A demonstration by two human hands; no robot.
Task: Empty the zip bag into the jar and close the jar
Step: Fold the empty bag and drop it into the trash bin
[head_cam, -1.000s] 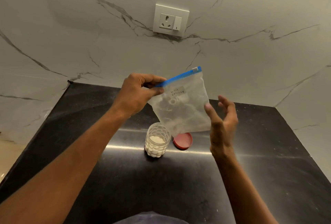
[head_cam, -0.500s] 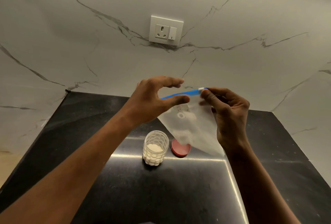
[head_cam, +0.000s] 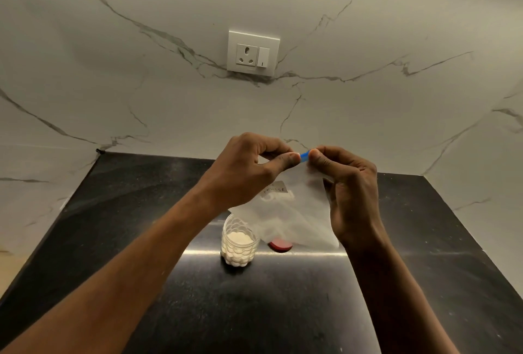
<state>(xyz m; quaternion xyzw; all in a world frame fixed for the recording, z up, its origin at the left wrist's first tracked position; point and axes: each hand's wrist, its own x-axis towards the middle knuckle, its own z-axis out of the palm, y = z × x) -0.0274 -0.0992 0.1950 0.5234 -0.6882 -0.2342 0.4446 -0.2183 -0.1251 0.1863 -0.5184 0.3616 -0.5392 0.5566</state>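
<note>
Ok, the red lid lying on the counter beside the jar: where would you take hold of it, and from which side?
Grip the red lid by its rim, from above. It lies flat on the black counter, so only the edge offers opposing faces. Come from its right or front: the glass jar stands close on its left, and the zip bag, held by both hands, hangs over its far part.

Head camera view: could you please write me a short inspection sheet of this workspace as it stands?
Surface: black countertop, glossy.
Job's things: zip bag held up, looks almost empty; open jar holding white powder; red lid lying beside it.
Clutter: nothing seen.
Grippers: left hand and right hand both pinch the bag's blue zip strip.
Cables: nothing seen.
Surroundings: marble wall with socket and switch plate.
</note>
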